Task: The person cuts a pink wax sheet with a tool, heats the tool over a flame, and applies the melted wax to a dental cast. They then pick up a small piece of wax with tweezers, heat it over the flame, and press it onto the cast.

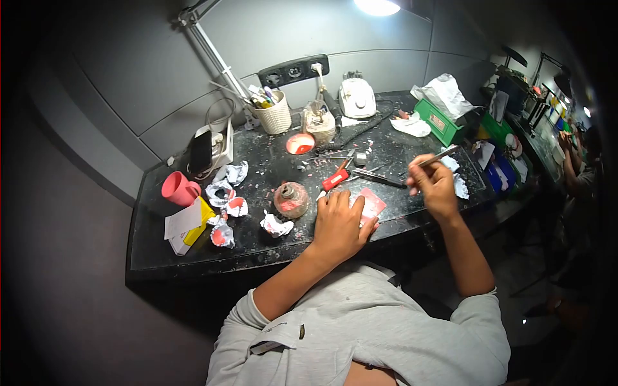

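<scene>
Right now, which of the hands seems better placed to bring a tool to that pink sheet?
Probably the right hand: it holds a slim tool nearby, while the left hand lies over the pink sheet.

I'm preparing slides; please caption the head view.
Left hand on a pink sheet, right hand holding a slim tool, at a dark workbench.

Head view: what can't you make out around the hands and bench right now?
All in the head view:
- Part of the pink sheet: hidden under the left hand.
- Gripped part of the slim tool: covered by the right hand's fingers.
- Lettering on the green box: too small to read.
- Top of the lamp: cut off by the upper edge.
</scene>
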Demonstrator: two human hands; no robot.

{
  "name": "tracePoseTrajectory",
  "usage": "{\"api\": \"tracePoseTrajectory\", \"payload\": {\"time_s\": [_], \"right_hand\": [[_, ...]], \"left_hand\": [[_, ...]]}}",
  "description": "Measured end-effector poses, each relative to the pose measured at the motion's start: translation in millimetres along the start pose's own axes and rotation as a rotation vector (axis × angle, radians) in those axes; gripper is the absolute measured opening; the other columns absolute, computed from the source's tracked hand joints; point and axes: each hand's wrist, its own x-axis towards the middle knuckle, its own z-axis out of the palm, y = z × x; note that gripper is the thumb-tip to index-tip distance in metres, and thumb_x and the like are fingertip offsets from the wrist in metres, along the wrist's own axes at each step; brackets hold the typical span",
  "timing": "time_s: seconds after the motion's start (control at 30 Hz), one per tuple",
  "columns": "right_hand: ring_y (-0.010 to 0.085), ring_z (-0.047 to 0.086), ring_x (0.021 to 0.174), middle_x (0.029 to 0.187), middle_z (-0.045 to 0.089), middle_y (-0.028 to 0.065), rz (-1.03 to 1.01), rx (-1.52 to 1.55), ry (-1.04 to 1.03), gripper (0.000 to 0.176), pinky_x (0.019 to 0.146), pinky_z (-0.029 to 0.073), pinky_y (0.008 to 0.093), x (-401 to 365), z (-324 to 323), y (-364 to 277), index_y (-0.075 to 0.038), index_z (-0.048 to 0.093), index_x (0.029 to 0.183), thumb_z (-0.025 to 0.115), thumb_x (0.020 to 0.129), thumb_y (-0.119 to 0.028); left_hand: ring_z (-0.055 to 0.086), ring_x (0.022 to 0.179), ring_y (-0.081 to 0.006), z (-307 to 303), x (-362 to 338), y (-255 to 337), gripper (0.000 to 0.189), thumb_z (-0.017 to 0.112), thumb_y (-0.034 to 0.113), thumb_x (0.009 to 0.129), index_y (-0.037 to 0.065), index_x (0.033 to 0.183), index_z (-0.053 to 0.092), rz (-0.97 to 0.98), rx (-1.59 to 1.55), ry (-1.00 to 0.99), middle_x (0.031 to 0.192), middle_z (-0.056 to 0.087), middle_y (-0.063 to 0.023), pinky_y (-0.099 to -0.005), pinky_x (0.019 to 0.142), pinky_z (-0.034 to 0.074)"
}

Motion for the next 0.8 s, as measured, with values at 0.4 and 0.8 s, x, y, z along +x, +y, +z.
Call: {"api": "tracePoseTrajectory", "payload": {"time_s": [0.4,0.8], "right_hand": [[0.0257,0.074,0.090,0.102,0.076,0.0162,-0.343,-0.567,-0.177,0.019,0.083,0.052,0.0349,-26.9,36.2,13.1,-0.001,0.074,0.108,0.067,0.091,-0.006],[0.0261,0.074,0.089,0.099,0.077,0.0134,-0.480,-0.601,-0.163,0.018,0.083,0.051,0.0339,-26.0,49.1,27.0,0.000,0.075,0.108,0.068,0.091,-0.006]], "left_hand": [[0.058,0.098,-0.0285,18.5,-6.6,3.1,0.038,0.073,0.035,0.089,0.000,0.102,0.070,0.146,0.071,-0.035,0.096,0.063,-0.0135,-0.0442,0.089,0.040],[0.059,0.099,-0.0301,19.5,-6.3,5.7,0.048,0.071,0.031,0.088,-0.008,0.116,0.066,0.120,0.059,-0.093,0.104,0.064,-0.0166,-0.0424,0.091,0.040]]}}
